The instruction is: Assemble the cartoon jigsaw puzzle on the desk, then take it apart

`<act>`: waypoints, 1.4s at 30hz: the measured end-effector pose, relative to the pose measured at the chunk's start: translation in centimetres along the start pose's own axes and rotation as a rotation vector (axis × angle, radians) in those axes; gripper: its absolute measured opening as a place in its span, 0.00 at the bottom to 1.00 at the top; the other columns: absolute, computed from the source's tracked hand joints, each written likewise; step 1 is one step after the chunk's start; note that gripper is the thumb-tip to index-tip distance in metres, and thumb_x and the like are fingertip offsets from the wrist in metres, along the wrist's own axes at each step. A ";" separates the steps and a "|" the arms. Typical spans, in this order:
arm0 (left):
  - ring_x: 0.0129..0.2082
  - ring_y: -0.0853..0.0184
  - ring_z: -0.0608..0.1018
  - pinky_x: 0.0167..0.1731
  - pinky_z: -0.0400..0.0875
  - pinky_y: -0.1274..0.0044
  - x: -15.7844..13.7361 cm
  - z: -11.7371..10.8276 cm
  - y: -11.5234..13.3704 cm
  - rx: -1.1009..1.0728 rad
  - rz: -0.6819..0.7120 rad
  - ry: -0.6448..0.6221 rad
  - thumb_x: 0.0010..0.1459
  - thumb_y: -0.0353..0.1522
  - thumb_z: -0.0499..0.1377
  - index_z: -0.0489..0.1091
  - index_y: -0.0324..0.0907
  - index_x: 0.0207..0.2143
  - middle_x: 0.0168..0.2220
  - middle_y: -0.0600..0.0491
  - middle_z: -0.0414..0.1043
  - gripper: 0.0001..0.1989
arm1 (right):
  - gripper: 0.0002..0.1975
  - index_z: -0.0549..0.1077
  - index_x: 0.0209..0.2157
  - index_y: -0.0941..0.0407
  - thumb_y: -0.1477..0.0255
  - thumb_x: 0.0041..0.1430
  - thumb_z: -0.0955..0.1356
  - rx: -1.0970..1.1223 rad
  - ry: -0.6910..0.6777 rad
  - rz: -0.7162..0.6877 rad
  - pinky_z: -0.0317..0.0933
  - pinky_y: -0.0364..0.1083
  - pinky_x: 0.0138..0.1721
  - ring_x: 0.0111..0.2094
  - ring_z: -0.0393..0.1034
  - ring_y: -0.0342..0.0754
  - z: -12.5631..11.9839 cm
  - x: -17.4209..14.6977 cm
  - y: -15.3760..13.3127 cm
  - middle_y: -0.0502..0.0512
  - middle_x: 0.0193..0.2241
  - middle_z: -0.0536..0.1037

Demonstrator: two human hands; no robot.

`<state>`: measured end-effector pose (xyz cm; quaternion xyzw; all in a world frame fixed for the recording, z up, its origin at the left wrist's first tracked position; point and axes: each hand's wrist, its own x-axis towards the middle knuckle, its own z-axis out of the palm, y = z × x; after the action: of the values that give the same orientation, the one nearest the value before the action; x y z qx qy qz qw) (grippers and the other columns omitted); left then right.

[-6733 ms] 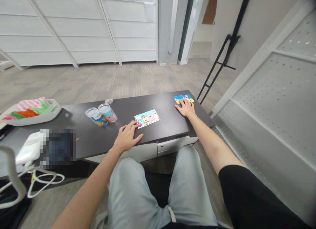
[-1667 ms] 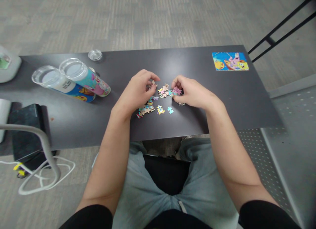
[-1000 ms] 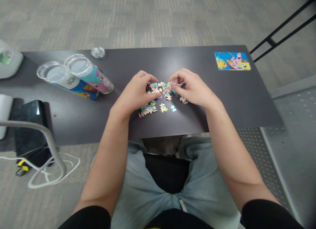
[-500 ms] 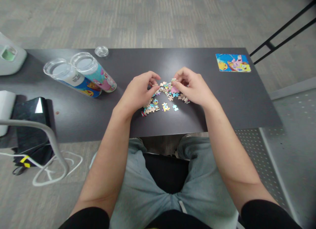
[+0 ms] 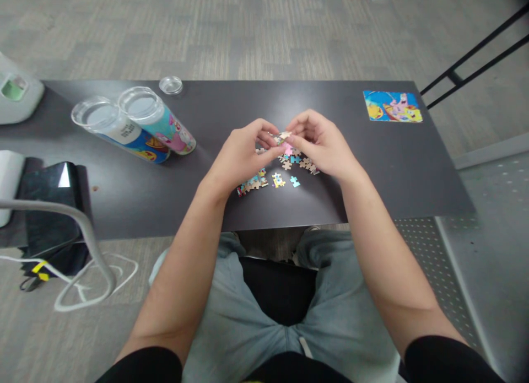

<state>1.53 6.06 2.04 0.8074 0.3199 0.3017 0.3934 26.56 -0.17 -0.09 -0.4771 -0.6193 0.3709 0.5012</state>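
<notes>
My left hand (image 5: 254, 149) and my right hand (image 5: 318, 143) meet over a small heap of jigsaw puzzle pieces (image 5: 287, 163). Between their fingertips are light-coloured puzzle pieces (image 5: 283, 136), pinched from both sides; their exact number is hard to make out. More pieces (image 5: 253, 184) lie below my left hand, partly covered by it. Closer to the table's front edge, a yellow piece (image 5: 278, 180) and a blue piece (image 5: 295, 182) lie apart from the heap.
Two printed cans with clear lids (image 5: 136, 135) stand at the left, near a loose round lid (image 5: 171, 85). A colourful cartoon picture card (image 5: 392, 106) lies at the right on the dark table (image 5: 198, 201). A black device (image 5: 53, 190) and white cable (image 5: 82, 300) are at far left.
My left hand has moved right and my right hand slightly left, so their fingertips now meet. The puzzle pieces they hold have come together above the heap.
</notes>
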 end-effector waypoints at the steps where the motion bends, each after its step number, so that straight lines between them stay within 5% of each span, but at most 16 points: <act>1: 0.44 0.61 0.90 0.51 0.83 0.67 0.1 0.2 -0.1 -0.043 -0.013 0.005 0.69 0.42 0.79 0.82 0.46 0.56 0.44 0.53 0.91 0.19 | 0.25 0.81 0.51 0.45 0.46 0.70 0.87 0.021 -0.001 -0.003 0.79 0.56 0.48 0.43 0.81 0.55 0.1 0.0 0.1 0.52 0.44 0.85; 11: 0.38 0.66 0.85 0.41 0.80 0.72 0.2 0.3 -0.2 -0.151 -0.041 -0.051 0.70 0.38 0.72 0.82 0.47 0.56 0.44 0.53 0.88 0.14 | 0.19 0.84 0.53 0.45 0.48 0.74 0.83 -0.196 0.009 0.084 0.80 0.59 0.50 0.44 0.83 0.58 -0.3 -0.2 -0.8 0.55 0.48 0.89; 15: 0.41 0.64 0.87 0.45 0.83 0.70 0.2 0.3 -0.3 -0.163 -0.088 -0.081 0.69 0.40 0.74 0.81 0.48 0.56 0.48 0.51 0.90 0.16 | 0.26 0.86 0.47 0.47 0.39 0.73 0.83 -0.296 -0.018 0.050 0.78 0.59 0.52 0.47 0.82 0.60 -0.4 -0.3 -1.6 0.58 0.47 0.90; 19: 0.42 0.64 0.88 0.45 0.84 0.71 0.2 0.2 -0.2 -0.165 -0.076 -0.069 0.67 0.39 0.76 0.78 0.47 0.57 0.50 0.51 0.90 0.20 | 0.26 0.86 0.43 0.49 0.39 0.74 0.82 -0.326 -0.036 0.051 0.74 0.57 0.47 0.42 0.77 0.57 -0.4 -0.3 -1.6 0.58 0.43 0.88; 28: 0.43 0.64 0.88 0.48 0.86 0.69 0.3 -0.9 0.3 -0.233 -0.062 -0.081 0.67 0.37 0.76 0.79 0.46 0.52 0.47 0.50 0.90 0.15 | 0.36 0.88 0.42 0.49 0.28 0.73 0.80 -0.252 -0.032 0.030 0.76 0.59 0.55 0.44 0.76 0.56 -0.5 -0.2 -1.7 0.58 0.45 0.87; 33: 0.44 0.62 0.88 0.48 0.86 0.66 0.0 -2.1 0.4 -0.082 -0.086 -0.044 0.70 0.39 0.75 0.82 0.47 0.51 0.48 0.50 0.91 0.12 | 0.26 0.90 0.42 0.48 0.40 0.77 0.82 -0.360 -0.030 0.050 0.78 0.60 0.56 0.45 0.79 0.58 -1.8 -0.3 -2.5 0.58 0.46 0.89; 37: 0.42 0.59 0.86 0.47 0.84 0.63 -0.9 -4.3 0.4 0.028 -0.094 -0.056 0.71 0.46 0.76 0.84 0.50 0.49 0.45 0.51 0.90 0.13 | 0.14 0.91 0.45 0.48 0.54 0.70 0.87 -0.497 -0.034 0.064 0.79 0.64 0.53 0.41 0.80 0.58 -4.8 -1.5 -3.4 0.59 0.47 0.90; 42: 0.42 0.53 0.84 0.42 0.81 0.62 -2.4 -6.9 -0.5 0.316 -0.123 -0.280 0.44 0.56 0.90 0.82 0.52 0.46 0.45 0.51 0.86 0.36 | 0.29 0.89 0.47 0.45 0.56 0.48 0.97 -0.575 -0.140 0.178 0.79 0.65 0.44 0.39 0.81 0.63 -7.7 -3.6 -3.1 0.58 0.43 0.88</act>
<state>-5.16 7.51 4.56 0.8721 0.3538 0.1082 0.3204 33.50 -4.56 3.53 -0.6249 -0.6877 0.2551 0.2673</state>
